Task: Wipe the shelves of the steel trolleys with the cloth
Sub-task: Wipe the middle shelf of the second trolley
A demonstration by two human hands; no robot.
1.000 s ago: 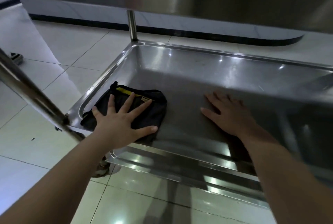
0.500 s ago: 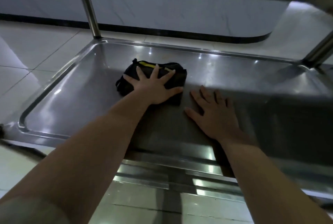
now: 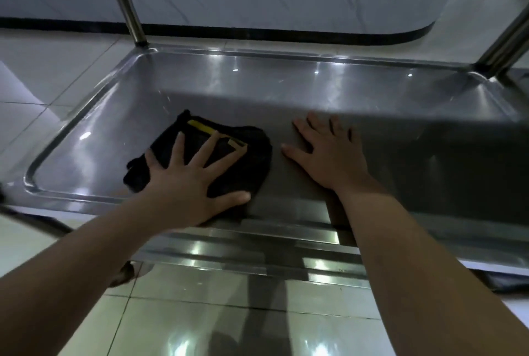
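The crumpled black cloth with a yellow strip lies on the shiny steel trolley shelf, under the spread fingers of the left hand. The right hand lies flat just beside it, fingers spread. Earlier the cloth was farther back.

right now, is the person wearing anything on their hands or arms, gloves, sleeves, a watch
Nothing worn that shows. The left hand and right hand are bare: no gloves, rings or watch. The left forearm and right forearm are bare too, no sleeve in view.
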